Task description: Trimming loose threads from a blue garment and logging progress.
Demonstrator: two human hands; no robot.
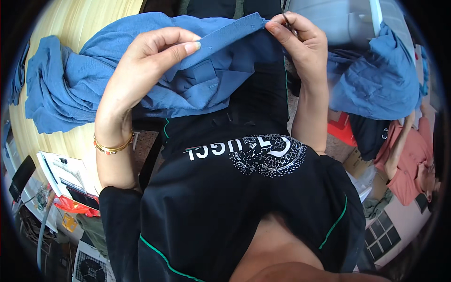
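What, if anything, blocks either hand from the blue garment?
Nothing visible. The left hand pinches the band of the blue garment; the right hand meets the band's other end. A dark object by the right fingers isn't in between.

Likely garment workshop, blue garment (202,87) partly over wooden table (89,21), more blue cloth (376,80), plastic bin (336,21), co-worker (408,162)

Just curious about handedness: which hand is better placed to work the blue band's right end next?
Probably the right hand: it meets that end of the blue band, though also holding a small dark item. The left hand pinches the band farther left.
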